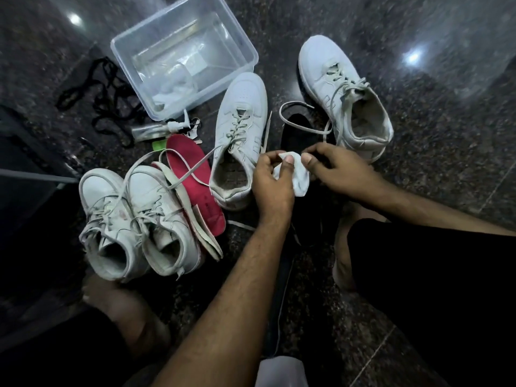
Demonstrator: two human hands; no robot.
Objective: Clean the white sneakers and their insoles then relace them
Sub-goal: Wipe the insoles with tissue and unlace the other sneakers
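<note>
- Both hands meet over the dark speckled floor (418,169); the left hand (272,185) has its fingers curled round a white cloth (298,180), thumb pressed on top of it
- The right hand (335,170) pinches the cloth's other edge, thumb against curled fingers; beneath the hands lies a black insole (298,127), partly hidden
- One white sneaker (237,135) stands just left of the hands, laces loose; another sneaker (346,99) sits to the right, its lace trailing across the black insole
- A second pair of white sneakers (134,222) rests side by side at the left; a red insole (195,180) lies between that pair and the middle sneaker, with a pale insole (192,219) on edge beside it
- Farther back, a clear plastic tub (184,51); a small pump bottle (156,129) lies in front of it; black laces (103,96) are strewn to its left
</note>
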